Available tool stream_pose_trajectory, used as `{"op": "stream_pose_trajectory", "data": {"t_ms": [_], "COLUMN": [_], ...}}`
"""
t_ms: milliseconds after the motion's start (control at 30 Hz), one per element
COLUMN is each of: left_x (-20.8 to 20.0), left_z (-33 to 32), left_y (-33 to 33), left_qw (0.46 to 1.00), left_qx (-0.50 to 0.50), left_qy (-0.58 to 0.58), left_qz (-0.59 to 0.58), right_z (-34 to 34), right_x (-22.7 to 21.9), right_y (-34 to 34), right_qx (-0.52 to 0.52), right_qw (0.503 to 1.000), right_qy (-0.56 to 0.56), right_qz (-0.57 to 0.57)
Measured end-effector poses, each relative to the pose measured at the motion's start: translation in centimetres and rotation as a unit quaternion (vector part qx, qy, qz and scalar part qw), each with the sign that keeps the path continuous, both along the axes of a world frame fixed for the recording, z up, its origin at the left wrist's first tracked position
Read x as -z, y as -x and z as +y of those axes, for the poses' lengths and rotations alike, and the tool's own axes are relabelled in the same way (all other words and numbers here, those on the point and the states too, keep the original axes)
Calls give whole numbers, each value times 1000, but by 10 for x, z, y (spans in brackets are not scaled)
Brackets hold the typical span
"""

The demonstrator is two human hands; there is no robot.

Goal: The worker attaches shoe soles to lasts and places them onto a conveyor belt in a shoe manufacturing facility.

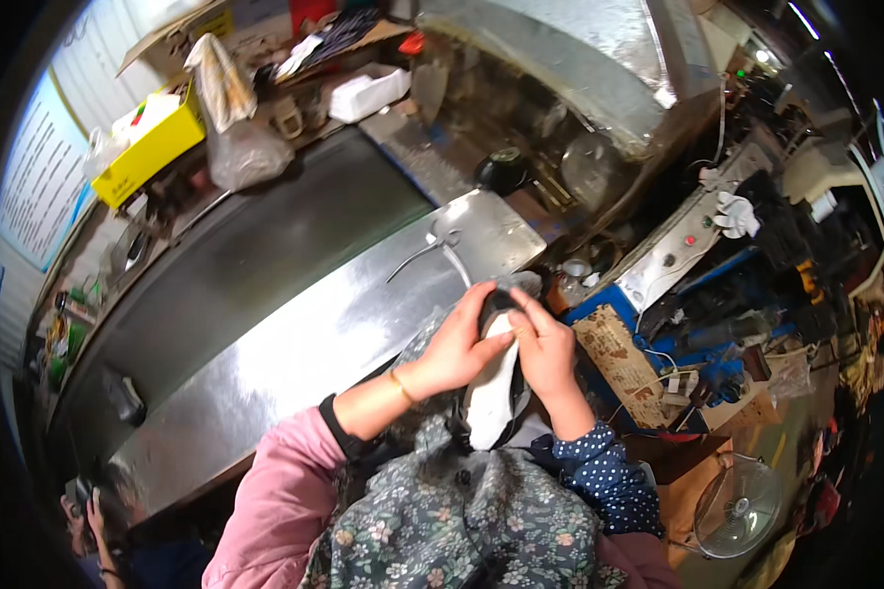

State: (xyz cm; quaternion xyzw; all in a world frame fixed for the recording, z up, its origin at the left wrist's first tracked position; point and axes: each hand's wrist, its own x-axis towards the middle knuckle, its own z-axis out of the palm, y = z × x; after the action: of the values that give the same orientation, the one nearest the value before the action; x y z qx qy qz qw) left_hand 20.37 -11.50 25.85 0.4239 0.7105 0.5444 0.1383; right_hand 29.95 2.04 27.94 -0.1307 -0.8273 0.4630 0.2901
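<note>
Over my lap, in front of the floral apron [442, 530], I hold a shoe upper [491, 398] with its white, sole-shaped underside up and dark material along its edges. My left hand [462, 344] grips its far end from the left, thumb pressed on the white surface. From the right, my right hand [545, 348] closes on the same end, its thumb meeting the left one. What the fingertips pinch is partly hidden. Just beyond my hands, a metal hand tool [442, 247] with curved handles lies on the shiny metal table [295, 324].
A dark conveyor belt [265, 216] runs behind the table, with a dark shoe [123, 395] at its left. Beyond stand a yellow box [149, 152] and a white tray [368, 93]. Blue machinery [688, 344] and a fan [737, 506] are at right. Another person's hand [96, 515] shows lower left.
</note>
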Motion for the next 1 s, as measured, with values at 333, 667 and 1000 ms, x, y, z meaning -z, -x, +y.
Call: {"op": "stream_pose_trajectory", "data": {"t_ms": [333,667,1000], "left_x": [-4,26,29], "left_z": [4,-9,1], "left_y": [22,-3,7], "left_qw": [987,934,966], "left_qx": [19,3,2], "left_qy": [-47,-91,-23], "left_qz": [-151,-346,-257], "right_z": [-15,-36,-35], "right_x": [44,49,66], "right_y": [-60,-38,-73], "right_qx": [-3,-8,-82], "right_qw": [981,969,962], "right_qy": [186,27,162], "right_qz": [-55,-244,-205]}}
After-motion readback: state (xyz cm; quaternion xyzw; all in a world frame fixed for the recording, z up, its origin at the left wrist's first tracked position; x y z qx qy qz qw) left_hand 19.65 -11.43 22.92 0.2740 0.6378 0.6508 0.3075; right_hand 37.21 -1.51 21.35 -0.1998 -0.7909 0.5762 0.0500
